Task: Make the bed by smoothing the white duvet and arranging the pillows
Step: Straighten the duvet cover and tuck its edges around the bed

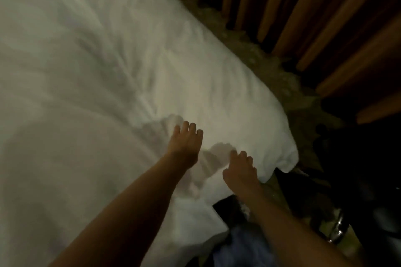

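The white duvet [97, 67] covers the bed and fills most of the head view, with soft wrinkles across its middle. Its near right corner [282, 158] hangs rounded over the bed's edge. My left hand [184, 143] lies palm down with straight fingers on the duvet near that corner. My right hand [240, 169] lies flat beside it, closer to the edge, fingers spread. Both hands cast shadows on the fabric. No pillows are in view.
A patterned carpet strip [271, 76] runs along the bed's far side. Orange-brown curtains [314, 17] hang behind it. Dark furniture with a metal leg [338, 230] stands at the lower right. The picture is dim and blurred.
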The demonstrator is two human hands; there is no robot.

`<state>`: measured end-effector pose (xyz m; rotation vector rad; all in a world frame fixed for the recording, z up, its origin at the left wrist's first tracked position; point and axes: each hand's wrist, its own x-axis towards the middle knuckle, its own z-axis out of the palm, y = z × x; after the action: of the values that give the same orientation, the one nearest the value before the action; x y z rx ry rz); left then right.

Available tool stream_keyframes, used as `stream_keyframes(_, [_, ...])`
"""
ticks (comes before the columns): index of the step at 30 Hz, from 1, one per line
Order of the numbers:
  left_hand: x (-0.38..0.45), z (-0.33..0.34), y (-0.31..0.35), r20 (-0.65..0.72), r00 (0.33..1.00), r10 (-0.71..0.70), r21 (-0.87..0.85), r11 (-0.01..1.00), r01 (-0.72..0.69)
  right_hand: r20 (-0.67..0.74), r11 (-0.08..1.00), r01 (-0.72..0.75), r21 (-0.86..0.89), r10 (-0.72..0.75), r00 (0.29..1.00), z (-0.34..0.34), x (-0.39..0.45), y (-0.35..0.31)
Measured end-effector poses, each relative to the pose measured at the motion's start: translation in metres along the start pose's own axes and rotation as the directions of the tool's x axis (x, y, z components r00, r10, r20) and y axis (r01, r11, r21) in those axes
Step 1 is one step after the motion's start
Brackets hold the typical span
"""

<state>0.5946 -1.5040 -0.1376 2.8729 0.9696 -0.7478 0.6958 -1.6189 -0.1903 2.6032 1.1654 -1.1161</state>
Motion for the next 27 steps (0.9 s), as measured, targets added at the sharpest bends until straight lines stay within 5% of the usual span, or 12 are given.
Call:
stream_keyframes(10, [0.232, -0.072, 0.140, 0.136, 0.964, 0.228, 0.039, 0.971, -0.235, -0.032, 0.970, -0.117, 0.212, 0.126, 0.991, -0.093, 0.162, 0.140])
stream_keyframes(14, [0.270, -0.070, 0.144, 0.249, 0.934, 0.257, 0.124, 0.948, -0.294, 0.133, 0.911, -0.207, 0.356, 0.170, 0.976, -0.105, 0.204, 0.173])
stream_keyframes(21, [0.318, -0.062, 0.159, 0.339, 0.894, 0.294, 0.136, 0.925, -0.355, 0.296, 0.928, -0.109, 0.356, -0.001, 0.955, -0.107, 0.252, 0.183])
stream_keyframes(27, [0.337, -0.055, 0.175, 0.252, 0.905, 0.342, 0.177, 0.903, -0.391, 0.191, 0.954, -0.116, 0.276, 0.064, 0.979, -0.117, 0.255, 0.199])
